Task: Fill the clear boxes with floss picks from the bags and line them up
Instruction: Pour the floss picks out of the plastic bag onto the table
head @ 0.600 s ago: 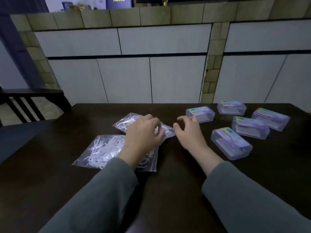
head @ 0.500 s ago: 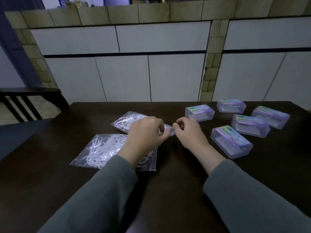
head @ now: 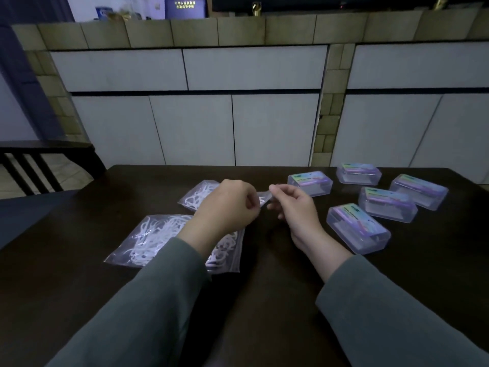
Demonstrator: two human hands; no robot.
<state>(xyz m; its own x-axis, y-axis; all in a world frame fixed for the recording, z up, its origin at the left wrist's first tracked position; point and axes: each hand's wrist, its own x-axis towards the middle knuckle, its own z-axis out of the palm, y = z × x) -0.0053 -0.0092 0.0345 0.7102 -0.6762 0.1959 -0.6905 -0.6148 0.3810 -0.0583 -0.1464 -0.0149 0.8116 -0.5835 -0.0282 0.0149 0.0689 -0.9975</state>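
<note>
Where earlier both hands hovered apart, left hand (head: 229,207) and right hand (head: 296,205) now pinched, seemingly, the far bag's (head: 197,196) three-o'clock edge.

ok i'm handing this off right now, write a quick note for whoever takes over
Left hand and right hand both pinch the end of the far bag, lifted between them; whether it is open yet cannot be told.
Near bag lies flat on the table, full of picks, partly under the left arm.
Five boxes sit to the right, lids on, scattered.
Done: nothing filled.
Left: open the bags, open each box, fill with picks, close, line up.
</note>
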